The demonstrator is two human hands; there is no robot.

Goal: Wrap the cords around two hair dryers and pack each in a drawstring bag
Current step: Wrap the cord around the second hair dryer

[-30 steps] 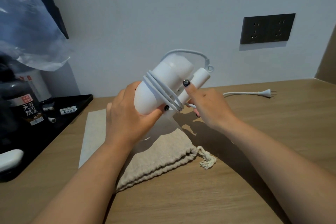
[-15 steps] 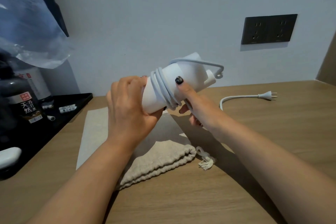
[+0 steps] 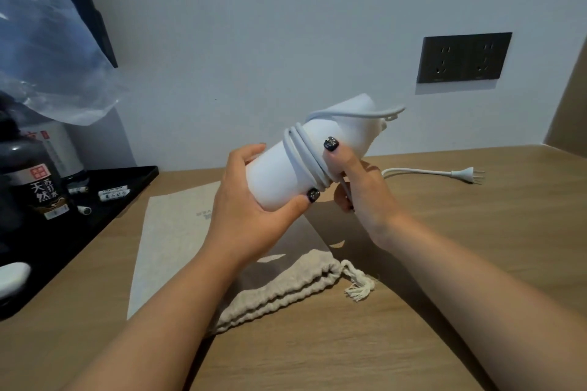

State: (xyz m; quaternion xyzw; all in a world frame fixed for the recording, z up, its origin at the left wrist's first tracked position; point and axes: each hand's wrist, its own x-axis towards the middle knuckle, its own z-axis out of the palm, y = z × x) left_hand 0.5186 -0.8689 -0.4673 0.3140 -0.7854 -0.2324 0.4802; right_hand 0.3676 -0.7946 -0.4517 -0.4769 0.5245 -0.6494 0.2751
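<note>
I see the left hand (image 3: 244,200) wrapped around the near end of the white hair dryer (image 3: 317,155), which is held in the air above the worktop (image 3: 476,247), tilted up to the right. The right hand (image 3: 359,190) presses its thumb on the cord (image 3: 301,155) coils and pinches the loose strand below. The plug (image 3: 467,173) lies on the worktop to the right, near the wall. A drawstring bag (image 3: 286,292) lies under my wrists, beside a flat bag (image 3: 178,238). A black tray (image 3: 95,200) sits along the left edge; bare wood shows near and right.
</note>
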